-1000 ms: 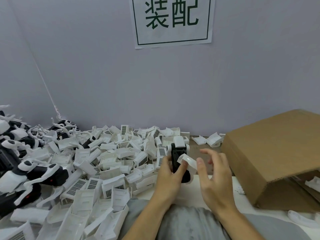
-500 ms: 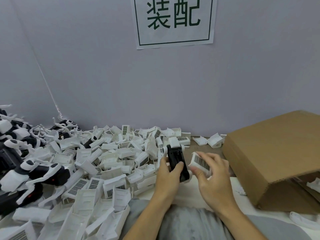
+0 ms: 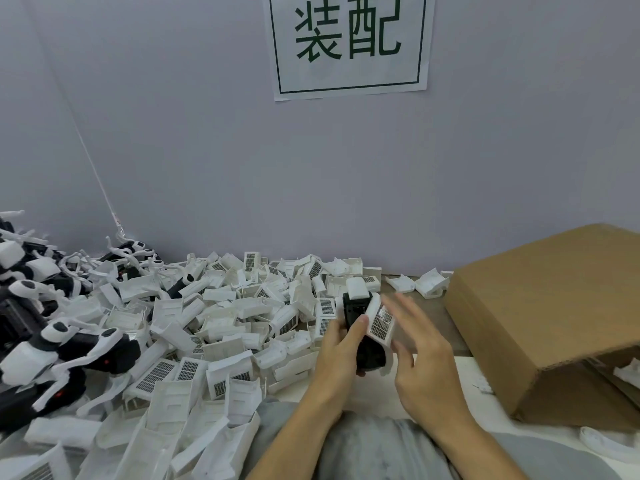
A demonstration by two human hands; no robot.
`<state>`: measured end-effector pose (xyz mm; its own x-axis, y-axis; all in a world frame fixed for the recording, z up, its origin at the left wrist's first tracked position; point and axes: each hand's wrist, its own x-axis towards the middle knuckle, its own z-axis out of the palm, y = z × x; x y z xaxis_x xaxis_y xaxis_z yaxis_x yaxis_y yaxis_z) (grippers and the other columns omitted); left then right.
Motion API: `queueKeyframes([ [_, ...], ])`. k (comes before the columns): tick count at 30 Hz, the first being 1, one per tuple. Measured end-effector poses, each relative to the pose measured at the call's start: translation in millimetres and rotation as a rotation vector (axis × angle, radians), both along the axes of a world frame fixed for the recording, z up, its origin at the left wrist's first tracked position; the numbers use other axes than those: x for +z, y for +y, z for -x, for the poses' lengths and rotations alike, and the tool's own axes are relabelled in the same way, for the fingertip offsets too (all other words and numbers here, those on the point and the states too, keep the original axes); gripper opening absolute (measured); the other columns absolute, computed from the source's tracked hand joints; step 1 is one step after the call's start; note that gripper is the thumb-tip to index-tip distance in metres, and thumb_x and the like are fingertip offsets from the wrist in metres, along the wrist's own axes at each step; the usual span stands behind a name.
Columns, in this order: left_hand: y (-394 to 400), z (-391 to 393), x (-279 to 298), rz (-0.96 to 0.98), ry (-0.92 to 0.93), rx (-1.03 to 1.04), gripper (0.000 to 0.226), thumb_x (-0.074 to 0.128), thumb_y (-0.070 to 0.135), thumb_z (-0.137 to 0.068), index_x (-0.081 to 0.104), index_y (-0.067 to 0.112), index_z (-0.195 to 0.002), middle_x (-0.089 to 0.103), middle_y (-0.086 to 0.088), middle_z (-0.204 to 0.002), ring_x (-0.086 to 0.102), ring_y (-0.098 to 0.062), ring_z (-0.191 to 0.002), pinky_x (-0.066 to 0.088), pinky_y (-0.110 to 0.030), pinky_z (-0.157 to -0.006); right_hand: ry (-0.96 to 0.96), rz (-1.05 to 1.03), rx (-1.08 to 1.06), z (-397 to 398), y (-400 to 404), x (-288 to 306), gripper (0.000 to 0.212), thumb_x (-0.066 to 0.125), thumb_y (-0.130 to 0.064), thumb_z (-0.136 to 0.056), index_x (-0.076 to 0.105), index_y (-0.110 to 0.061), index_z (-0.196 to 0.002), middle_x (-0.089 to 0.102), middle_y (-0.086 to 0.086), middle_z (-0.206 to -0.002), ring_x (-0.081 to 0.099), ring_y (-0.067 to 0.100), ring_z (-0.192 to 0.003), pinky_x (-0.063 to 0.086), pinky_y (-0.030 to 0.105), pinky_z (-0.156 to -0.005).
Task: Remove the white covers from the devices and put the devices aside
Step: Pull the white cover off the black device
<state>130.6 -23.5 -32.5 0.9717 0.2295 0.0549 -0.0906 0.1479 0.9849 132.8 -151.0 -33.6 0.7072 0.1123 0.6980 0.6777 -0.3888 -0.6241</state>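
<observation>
Just left of the cardboard box [image 3: 540, 317], above the desk [image 3: 446, 386], the left hand [image 3: 337, 355] grips a black device [image 3: 355, 311], fingers curled round its body and thumb laid across its face. A white cover [image 3: 381, 322] with a gridded label patch hangs half off the device's box-side flank, touching it but no longer seated square. The right hand [image 3: 424, 355] sits between this cover and the box with fingers spread and straight, its fingertips close to the cover; whether they touch it I cannot tell, as the hand is blurred.

By my reading the step in hand is stripping this cover: it looks loosened but not yet free. The next move likely calls for pulling the cover clear, dropping it, then setting the bare device aside.

Further from the box, left of the device, lies a heap of loose covers [image 3: 221, 317], many showing the same gridded patch, too small to read. Beyond that heap, farthest from the box, is a pile of devices [image 3: 52, 344] in black and white. On the wall above hangs a paper sign [image 3: 348, 43] with green characters reading "装配" inside a thin green frame.
</observation>
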Motion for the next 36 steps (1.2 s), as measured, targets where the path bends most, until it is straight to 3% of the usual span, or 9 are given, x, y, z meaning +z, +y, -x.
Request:
queueKeyframes([
  [4, 0, 2, 0, -0.031, 0.003, 0.001, 0.025, 0.063, 0.033, -0.098, 0.06, 0.016, -0.117, 0.075, 0.003, -0.09, 0.067, -0.007, -0.067, 0.046, -0.02, -0.051, 0.058, -0.077, -0.046, -3, -1, -3, 0.053, 0.054, 0.012, -0.09, 0.061, -0.021, -0.131, 0.057, -0.004, -0.125, 0.06, 0.011, -0.115, 0.053, 0.034, -0.097],
  [8, -3, 8, 2, -0.097, -0.03, -0.056, 0.036, 0.066, 0.021, -0.096, 0.053, 0.016, -0.129, 0.073, -0.006, -0.111, 0.07, -0.002, -0.078, 0.047, -0.012, -0.056, 0.24, -0.208, 0.061, -4, 2, -6, 0.03, 0.066, -0.014, -0.094, 0.062, -0.031, -0.119, 0.067, -0.009, -0.115, 0.067, 0.0, -0.101, 0.056, 0.017, -0.083],
  [11, -4, 10, 3, -0.135, -0.048, -0.108, 0.036, 0.065, 0.015, -0.097, 0.052, 0.017, -0.131, 0.072, -0.006, -0.114, 0.072, -0.002, -0.087, 0.051, -0.013, -0.062, 0.31, -0.268, 0.009, -8, 0, -8, 0.033, 0.075, -0.031, -0.087, 0.061, -0.03, -0.117, 0.07, -0.014, -0.106, 0.068, 0.0, -0.095, 0.057, 0.021, -0.076],
  [14, -4, 11, 3, -0.132, -0.038, -0.154, 0.029, 0.057, 0.011, -0.1, 0.053, 0.023, -0.127, 0.072, -0.002, -0.114, 0.071, -0.003, -0.083, 0.05, -0.016, -0.062, 0.364, -0.333, -0.003, -12, -2, -9, 0.04, 0.077, -0.029, -0.085, 0.059, -0.029, -0.121, 0.069, -0.015, -0.104, 0.068, -0.002, -0.091, 0.054, 0.016, -0.069],
  [17, -4, 12, 4, -0.148, -0.044, -0.171, 0.033, 0.049, 0.012, -0.102, 0.052, 0.031, -0.129, 0.07, 0.01, -0.103, 0.063, -0.001, -0.073, 0.044, -0.018, -0.059, 0.375, -0.367, -0.056, -16, -3, -11, 0.041, 0.075, -0.023, -0.087, 0.062, -0.019, -0.126, 0.07, -0.014, -0.102, 0.068, -0.001, -0.089, 0.052, 0.015, -0.067],
  [20, -4, 13, 7, -0.144, -0.06, -0.178, 0.039, 0.046, 0.015, -0.104, 0.044, 0.036, -0.137, 0.068, 0.015, -0.113, 0.068, 0.004, -0.082, 0.05, -0.016, -0.065, 0.298, -0.362, -0.157, -14, -6, -9, 0.041, 0.075, -0.026, -0.087, 0.063, -0.022, -0.126, 0.069, -0.015, -0.102, 0.065, -0.007, -0.087, 0.052, 0.01, -0.067],
  [24, -5, 17, 11, -0.126, -0.101, -0.21, 0.029, 0.042, 0.015, -0.107, 0.046, 0.04, -0.12, 0.067, 0.014, -0.108, 0.061, 0.01, -0.058, 0.045, -0.006, -0.057, 0.17, -0.202, -0.178, -4, -1, -5, 0.041, 0.077, -0.034, -0.083, 0.06, -0.034, -0.119, 0.066, -0.017, -0.098, 0.063, -0.002, -0.086, 0.051, 0.014, -0.073],
  [32, -8, 17, 7, -0.17, -0.159, -0.248, 0.034, 0.044, 0.017, -0.108, 0.045, 0.029, -0.139, 0.073, 0.015, -0.115, 0.068, -0.003, -0.108, 0.052, -0.012, -0.078, 0.085, -0.117, -0.222, -2, -1, -1, 0.047, 0.075, -0.038, -0.081, 0.065, -0.023, -0.125, 0.061, -0.018, -0.094, 0.061, 0.001, -0.082, 0.048, 0.018, -0.072],
  [36, -6, 18, 9, -0.163, -0.169, -0.198, 0.028, 0.045, 0.02, -0.107, 0.048, 0.029, -0.134, 0.075, 0.018, -0.103, 0.068, 0.006, -0.081, 0.047, -0.007, -0.066, 0.093, -0.087, -0.176, -1, 1, 1, 0.05, 0.078, -0.038, -0.081, 0.065, -0.023, -0.127, 0.063, -0.02, -0.098, 0.063, -0.003, -0.086, 0.05, 0.016, -0.075],
])
